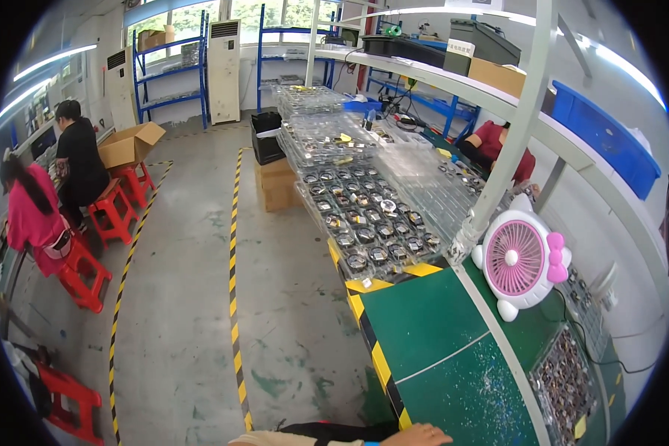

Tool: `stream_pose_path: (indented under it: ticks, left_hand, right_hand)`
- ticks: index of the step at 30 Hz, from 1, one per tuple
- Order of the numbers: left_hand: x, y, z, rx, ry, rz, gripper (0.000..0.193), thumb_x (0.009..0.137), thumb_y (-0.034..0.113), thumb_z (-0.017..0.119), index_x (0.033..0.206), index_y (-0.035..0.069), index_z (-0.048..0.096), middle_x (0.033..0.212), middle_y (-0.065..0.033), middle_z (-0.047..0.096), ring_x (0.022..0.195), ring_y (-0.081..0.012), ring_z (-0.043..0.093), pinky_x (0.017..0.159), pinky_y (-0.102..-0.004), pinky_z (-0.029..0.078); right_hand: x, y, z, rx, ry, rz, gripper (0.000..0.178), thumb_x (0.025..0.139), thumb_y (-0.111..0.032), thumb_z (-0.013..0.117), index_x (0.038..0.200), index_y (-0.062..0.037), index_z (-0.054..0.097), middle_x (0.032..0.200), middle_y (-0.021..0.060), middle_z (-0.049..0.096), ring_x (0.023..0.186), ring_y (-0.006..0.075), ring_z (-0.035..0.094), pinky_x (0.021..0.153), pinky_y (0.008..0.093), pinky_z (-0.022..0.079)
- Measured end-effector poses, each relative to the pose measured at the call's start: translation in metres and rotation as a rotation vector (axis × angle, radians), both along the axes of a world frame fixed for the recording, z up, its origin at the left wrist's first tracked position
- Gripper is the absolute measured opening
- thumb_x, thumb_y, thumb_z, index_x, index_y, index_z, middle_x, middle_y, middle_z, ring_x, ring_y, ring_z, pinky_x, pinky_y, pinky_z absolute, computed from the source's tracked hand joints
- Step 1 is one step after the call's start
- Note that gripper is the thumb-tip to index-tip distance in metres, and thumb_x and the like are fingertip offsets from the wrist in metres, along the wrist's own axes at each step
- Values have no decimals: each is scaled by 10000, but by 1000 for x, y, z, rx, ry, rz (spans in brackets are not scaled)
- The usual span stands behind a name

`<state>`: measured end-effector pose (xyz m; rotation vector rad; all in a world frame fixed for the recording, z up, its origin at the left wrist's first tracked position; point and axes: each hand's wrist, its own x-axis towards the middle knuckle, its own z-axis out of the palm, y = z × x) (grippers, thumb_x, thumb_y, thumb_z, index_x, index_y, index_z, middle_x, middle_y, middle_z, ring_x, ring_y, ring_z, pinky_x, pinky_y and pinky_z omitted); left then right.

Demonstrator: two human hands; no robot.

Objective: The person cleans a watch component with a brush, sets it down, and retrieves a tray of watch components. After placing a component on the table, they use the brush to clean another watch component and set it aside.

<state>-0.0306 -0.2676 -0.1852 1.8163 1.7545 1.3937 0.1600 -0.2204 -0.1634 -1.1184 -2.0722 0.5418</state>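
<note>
My left hand (418, 435) shows at the lower edge, with a blue band at its wrist and a beige sleeve behind. It lies near the black-and-yellow edge of the green tabletop (424, 323), fingers stretched out and nothing visible in them; the picture's edge cuts off part of it. My right hand is out of view. Ahead on the table, clear plastic trays (375, 223) hold rows of round dark parts. Pale bits of debris (487, 386) are scattered on the green surface to the right of the hand.
A white-and-pink fan (516, 256) stands at the right, beyond a metal rail. Nearer sits a tray of small parts (565, 379). A slanting post (524, 111) holds up a shelf. Red stools (82, 275) and two seated people are at left; another person (498, 149) is behind the trays.
</note>
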Motion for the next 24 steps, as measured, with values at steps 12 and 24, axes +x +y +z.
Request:
stream_pose_path:
  ticks: [12, 24]
  left_hand:
    - [-78, 20, 44, 109, -14, 51, 428, 892, 244, 631, 1261, 60, 514, 1155, -144, 578, 1062, -313, 542, 939, -394, 440]
    - [-482, 54, 91, -371, 391, 856, 183, 805, 92, 550, 945, 27, 648, 908, -226, 658, 865, -396, 642, 769, -466, 511]
  right_hand:
    - [-7, 8, 2, -60, 27, -1, 233, 942, -208, 585, 956, 24, 568, 829, 196, 581, 720, 268, 536, 675, 367, 477]
    - [-23, 34, 5, 112, -105, -53, 191, 899, -189, 629, 960, -9, 617, 815, 211, 610, 696, 320, 582, 651, 405, 497]
